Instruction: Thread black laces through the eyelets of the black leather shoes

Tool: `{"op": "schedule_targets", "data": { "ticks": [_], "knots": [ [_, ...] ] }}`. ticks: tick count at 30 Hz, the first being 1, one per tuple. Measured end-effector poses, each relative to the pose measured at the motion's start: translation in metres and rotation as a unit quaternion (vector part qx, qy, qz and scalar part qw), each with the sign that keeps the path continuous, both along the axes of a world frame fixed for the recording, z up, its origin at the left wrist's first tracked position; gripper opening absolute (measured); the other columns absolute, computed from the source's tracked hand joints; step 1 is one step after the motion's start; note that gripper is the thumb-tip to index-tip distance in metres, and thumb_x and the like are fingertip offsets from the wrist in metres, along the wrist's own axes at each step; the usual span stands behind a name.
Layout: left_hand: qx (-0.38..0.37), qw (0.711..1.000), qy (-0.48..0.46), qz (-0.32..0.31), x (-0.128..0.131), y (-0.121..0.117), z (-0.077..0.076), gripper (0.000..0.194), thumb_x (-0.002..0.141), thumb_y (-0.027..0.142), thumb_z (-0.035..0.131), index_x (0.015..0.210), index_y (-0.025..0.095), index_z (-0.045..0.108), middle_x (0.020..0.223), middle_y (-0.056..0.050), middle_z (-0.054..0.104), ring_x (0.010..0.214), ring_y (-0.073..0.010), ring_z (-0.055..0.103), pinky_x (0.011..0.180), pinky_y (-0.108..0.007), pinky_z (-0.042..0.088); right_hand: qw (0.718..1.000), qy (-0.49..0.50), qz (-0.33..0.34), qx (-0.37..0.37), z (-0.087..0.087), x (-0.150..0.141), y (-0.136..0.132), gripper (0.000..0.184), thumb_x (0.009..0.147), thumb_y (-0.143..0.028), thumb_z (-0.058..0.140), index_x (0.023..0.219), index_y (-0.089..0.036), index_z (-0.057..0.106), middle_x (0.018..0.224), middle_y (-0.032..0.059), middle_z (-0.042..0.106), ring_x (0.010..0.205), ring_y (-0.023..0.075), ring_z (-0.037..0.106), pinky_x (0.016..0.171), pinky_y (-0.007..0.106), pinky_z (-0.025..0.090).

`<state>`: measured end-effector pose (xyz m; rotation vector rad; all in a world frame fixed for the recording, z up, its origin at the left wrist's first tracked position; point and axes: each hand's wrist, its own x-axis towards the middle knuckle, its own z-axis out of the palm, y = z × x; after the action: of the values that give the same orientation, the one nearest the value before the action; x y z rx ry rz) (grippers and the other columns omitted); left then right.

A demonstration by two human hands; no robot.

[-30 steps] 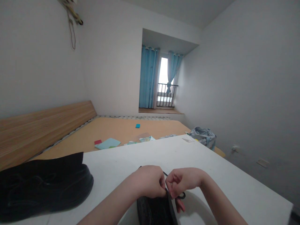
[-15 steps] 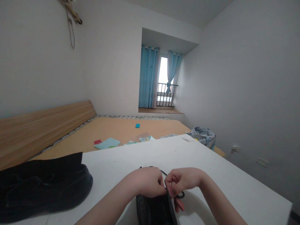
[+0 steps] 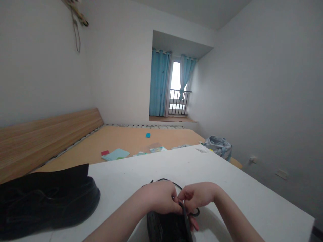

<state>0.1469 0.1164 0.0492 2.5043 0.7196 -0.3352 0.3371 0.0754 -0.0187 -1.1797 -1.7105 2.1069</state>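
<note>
While hands (image 3: 160, 198) (image 3: 199, 196) pinch a black shoelace (image 3: 166, 179), a patterned bag (image 3: 218, 147) slumps beyond.

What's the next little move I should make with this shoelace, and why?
Probably draw the black lace snugger. Your left hand and right hand both pinch it at the top edge of the black shoe, while a slack loop arcs above the white table behind them, so taking up that slack seems sensible.

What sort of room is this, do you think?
Probably a sparsely furnished bedroom in an apartment: a bare tan bed base with a long wooden headboard, and light-blue curtains beside a balcony door with a black metal railing.
</note>
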Motion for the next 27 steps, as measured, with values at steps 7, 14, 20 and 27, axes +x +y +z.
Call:
{"op": "schedule_targets", "data": {
  "ticks": [7,14,20,27],
  "knots": [
    [0.011,1.0,-0.022,-0.009,0.003,-0.001,-0.005,0.033,0.064,0.051,0.054,0.068,0.021,0.067,0.051,0.003,0.045,0.046,-0.0128,0.042,0.039,-0.024,0.029,1.0,0.019,-0.001,0.013,0.001,0.003,0.0,0.011,0.065,-0.018,0.058,0.075,-0.014,0.057,0.046,-0.008,0.055,0.043,0.0086,0.054,0.054,0.02,0.039],
    [0.026,0.999,-0.013,-0.025,0.003,-0.001,-0.003,0.03,0.063,0.043,0.051,0.073,0.021,0.069,0.053,0.002,0.049,0.047,-0.013,0.042,0.041,-0.024,0.03,0.999,0.028,0.018,-0.01,0.0,0.002,-0.002,0.022,0.066,-0.03,0.068,0.077,-0.013,0.058,0.047,-0.0051,0.059,0.046,0.0123,0.059,0.055,0.023,0.045],
    [0.016,1.0,-0.006,-0.001,0.003,-0.003,0.005,0.042,0.074,0.047,0.041,0.079,0.016,0.07,0.059,-0.002,0.054,0.049,-0.0135,0.042,0.043,-0.025,0.03,0.999,0.036,0.015,-0.007,0.006,-0.002,-0.003,0.026,0.067,-0.036,0.07,0.074,-0.012,0.06,0.047,-0.0051,0.059,0.046,0.0126,0.06,0.058,0.024,0.046],
    [-0.006,1.0,-0.007,-0.019,0.002,0.001,-0.004,0.034,0.063,0.051,0.052,0.069,0.02,0.065,0.053,0.003,0.046,0.048,-0.0125,0.042,0.041,-0.023,0.028,0.999,0.039,-0.005,0.028,0.012,-0.002,-0.004,0.017,0.075,-0.03,0.062,0.077,-0.014,0.057,0.045,-0.0077,0.057,0.049,0.0118,0.062,0.059,0.023,0.042]
  ]
}}
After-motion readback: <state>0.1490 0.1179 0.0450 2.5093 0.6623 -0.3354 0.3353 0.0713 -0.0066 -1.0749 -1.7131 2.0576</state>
